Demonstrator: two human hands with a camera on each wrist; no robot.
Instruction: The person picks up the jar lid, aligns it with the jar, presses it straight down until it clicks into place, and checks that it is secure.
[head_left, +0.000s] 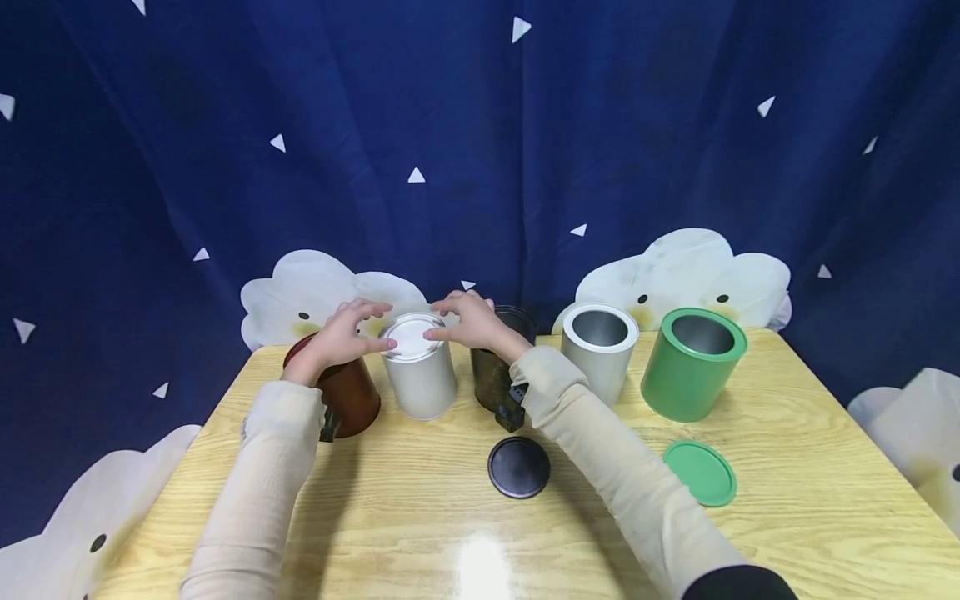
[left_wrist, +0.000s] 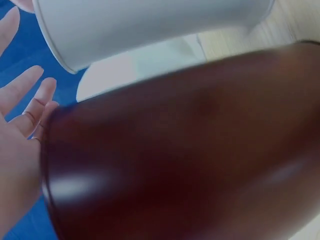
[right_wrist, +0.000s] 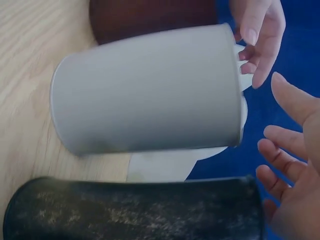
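Observation:
A white can (head_left: 423, 392) stands upright between both hands, with a pale, shiny lid (head_left: 411, 337) on its top. My left hand (head_left: 341, 335) hovers at the lid's left side, fingers spread and loosely bent, holding nothing. Opposite it, my right hand (head_left: 474, 322) hangs at the lid's right side with its thumb pointing inward, likewise holding nothing. In the right wrist view, the fingers of both hands are just off the rim end of the white can (right_wrist: 150, 92). A dark red-brown can (left_wrist: 165, 150) is below my left hand, and a black can (right_wrist: 135, 210) below my right.
To the right stand an open white can (head_left: 597, 367) and an open green can (head_left: 684, 387). A black lid (head_left: 519, 467) and a green lid (head_left: 702, 473) lie flat on the wooden table (head_left: 405, 508), nearer the front. Behind hangs a blue curtain (head_left: 480, 150).

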